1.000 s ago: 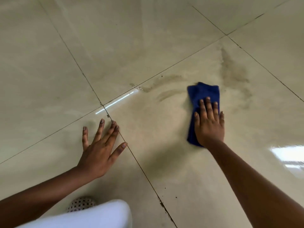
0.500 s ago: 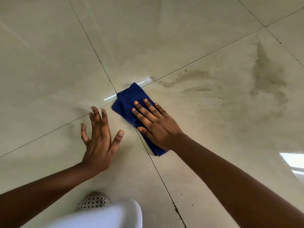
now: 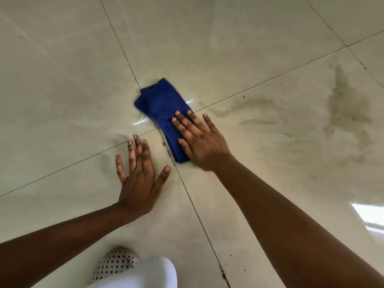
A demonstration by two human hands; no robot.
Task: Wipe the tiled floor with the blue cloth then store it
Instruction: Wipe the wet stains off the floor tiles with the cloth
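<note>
A folded blue cloth (image 3: 161, 104) lies flat on the glossy beige tiled floor (image 3: 62, 80), over the crossing of two grout lines. My right hand (image 3: 198, 140) presses flat on the cloth's near half, fingers spread and pointing up-left. My left hand (image 3: 139, 173) rests palm down on the bare tile just left of the cloth, fingers apart, holding nothing. Brown dirt smears (image 3: 345, 104) mark the tile to the right, with a thinner streak (image 3: 245, 104) near the grout line.
A perforated shoe (image 3: 115, 262) and a white-clad knee (image 3: 143, 277) sit at the bottom edge below my left arm. A bright window glare (image 3: 372, 217) reflects off the floor at the right. Wet sheen (image 3: 142, 121) shows beside the cloth.
My right hand swept the cloth left from beside the dirt smears to the grout crossing, then nudged it slightly farther up. My left hand stayed planted on the tile.
</note>
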